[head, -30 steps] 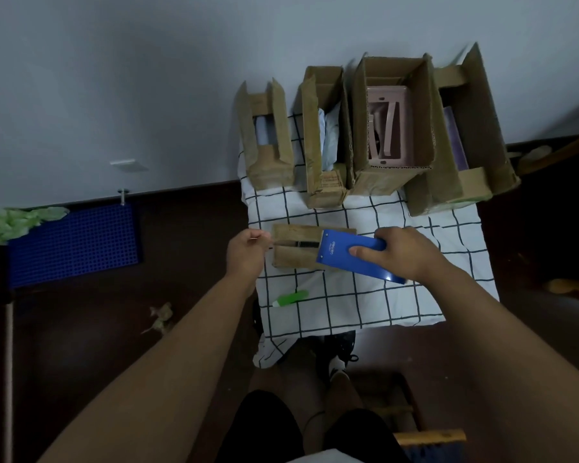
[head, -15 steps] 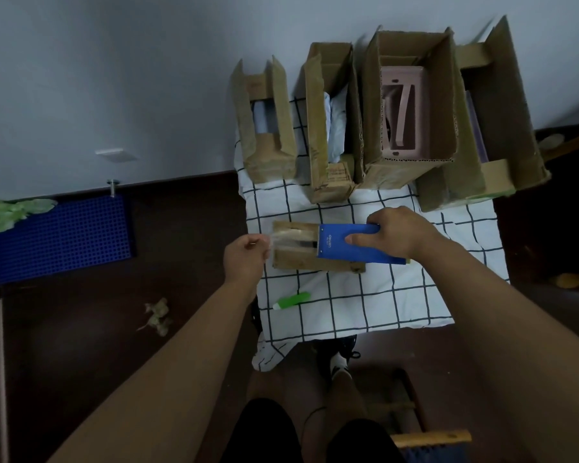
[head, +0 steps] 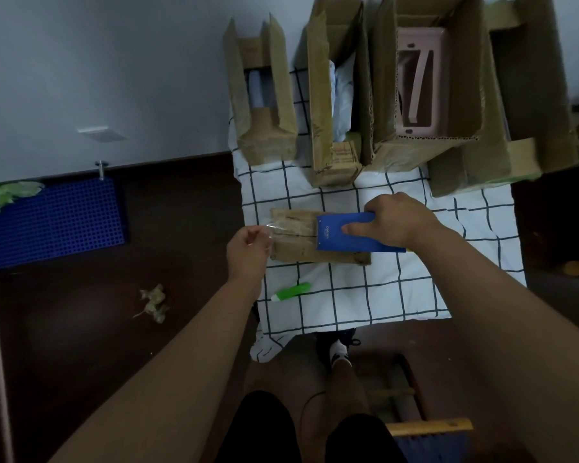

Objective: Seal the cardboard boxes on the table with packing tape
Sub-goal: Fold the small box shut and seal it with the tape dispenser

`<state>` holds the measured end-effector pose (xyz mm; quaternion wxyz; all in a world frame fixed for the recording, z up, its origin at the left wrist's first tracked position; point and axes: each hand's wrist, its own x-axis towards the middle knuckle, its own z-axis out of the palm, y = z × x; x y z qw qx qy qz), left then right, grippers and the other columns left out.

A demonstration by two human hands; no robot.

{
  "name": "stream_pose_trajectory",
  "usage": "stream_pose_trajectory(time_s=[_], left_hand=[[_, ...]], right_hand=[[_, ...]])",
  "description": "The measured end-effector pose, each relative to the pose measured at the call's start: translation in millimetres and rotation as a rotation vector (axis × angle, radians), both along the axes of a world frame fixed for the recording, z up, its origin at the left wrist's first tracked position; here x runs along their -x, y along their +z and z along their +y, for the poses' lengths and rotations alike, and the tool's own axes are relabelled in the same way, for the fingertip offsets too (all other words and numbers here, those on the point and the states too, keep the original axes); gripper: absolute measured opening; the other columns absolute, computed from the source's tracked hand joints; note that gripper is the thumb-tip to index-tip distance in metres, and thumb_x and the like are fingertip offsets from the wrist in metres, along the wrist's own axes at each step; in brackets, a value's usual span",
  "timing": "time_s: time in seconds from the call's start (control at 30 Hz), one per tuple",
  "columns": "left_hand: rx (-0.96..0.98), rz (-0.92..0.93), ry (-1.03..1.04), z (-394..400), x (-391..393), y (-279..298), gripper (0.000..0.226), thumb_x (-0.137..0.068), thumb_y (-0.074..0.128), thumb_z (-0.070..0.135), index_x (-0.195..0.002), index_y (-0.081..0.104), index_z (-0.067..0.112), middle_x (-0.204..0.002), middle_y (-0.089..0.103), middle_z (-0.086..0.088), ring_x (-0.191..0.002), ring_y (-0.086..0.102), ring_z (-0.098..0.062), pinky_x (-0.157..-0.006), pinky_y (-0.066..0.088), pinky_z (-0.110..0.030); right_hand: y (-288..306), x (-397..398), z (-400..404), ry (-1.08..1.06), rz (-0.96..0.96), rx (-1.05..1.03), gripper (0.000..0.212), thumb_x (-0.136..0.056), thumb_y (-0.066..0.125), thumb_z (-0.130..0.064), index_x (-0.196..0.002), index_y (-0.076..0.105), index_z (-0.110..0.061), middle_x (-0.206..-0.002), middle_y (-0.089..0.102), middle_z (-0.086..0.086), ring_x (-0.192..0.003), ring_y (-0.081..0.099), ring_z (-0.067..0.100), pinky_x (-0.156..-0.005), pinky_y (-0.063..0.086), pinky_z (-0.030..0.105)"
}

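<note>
A: What is the left hand (head: 248,243) doing?

B: It is pinching the free end of the clear tape (head: 276,226) between thumb and curled fingers, just off the left end of the small box (head: 301,250). The tape is looking thin, floppy and sticky, so I would judge it is best gripped at that very tip and kept taut, or it is going to fold onto itself.

A: And where is the box lying?

B: It is lying flat near the middle of the checked cloth (head: 398,295), closed, with the tape running along its top seam. It is looking light and fairly stiff; it may be sliding unless weight is bearing down on it.

A: Is the right hand (head: 395,223) supplying that?

B: It is gripping the blue tape dispenser (head: 345,236), fingers curled over the far edge, forefinger lying straight along the top, and the dispenser is sitting on the box.

A: Anything crowding the work?

B: A green marker (head: 291,291) is lying just in front of the box, clear of the tape's path. Four open boxes (head: 264,95) are standing along the back, near but not touching it.
</note>
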<state>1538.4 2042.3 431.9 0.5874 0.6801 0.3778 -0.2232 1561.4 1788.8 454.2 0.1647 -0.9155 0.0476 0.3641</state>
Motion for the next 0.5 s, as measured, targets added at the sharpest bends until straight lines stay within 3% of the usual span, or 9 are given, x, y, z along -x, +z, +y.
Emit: stream_pose_trajectory(time_s=[0.17, 0.33, 0.5], left_hand=[[0.026, 0.002, 0.032, 3.0, 3.8, -5.9, 0.009, -0.096, 0.059, 0.01, -0.088, 0.064, 0.012, -0.085, 0.066, -0.004, -0.085, 0.061, -0.019, -0.087, 0.054, -0.035], [-0.115, 0.01, 0.009, 1.1, 1.3, -21.8, 0.013, -0.094, 0.063, 0.014, -0.081, 0.065, 0.017, -0.087, 0.068, -0.008, -0.084, 0.061, -0.018, -0.084, 0.052, -0.034], [-0.215, 0.057, -0.027, -1.4, -1.7, -34.6, 0.008, -0.091, 0.064, 0.017, -0.091, 0.07, 0.013, -0.088, 0.071, -0.008, -0.078, 0.061, -0.017, -0.078, 0.052, -0.034]], right_hand=[[0.0, -0.4, 1.1, 0.014, -0.026, 0.003, 0.047, -0.079, 0.06, -0.074, -0.07, 0.05, -0.029, -0.072, 0.044, -0.007, -0.075, 0.046, 0.018, -0.054, 0.028, 0.029], [-1.7, 0.7, 1.6, 0.014, -0.009, 0.024, 0.049, -0.079, 0.058, -0.076, -0.077, 0.054, -0.027, -0.074, 0.043, -0.006, -0.079, 0.047, 0.02, -0.056, 0.03, 0.031], [-2.3, 5.6, 0.5, 0.002, -0.013, 0.031, 0.048, -0.079, 0.056, -0.076, -0.084, 0.052, -0.028, -0.078, 0.045, -0.002, -0.08, 0.048, 0.021, -0.062, 0.033, 0.031]])
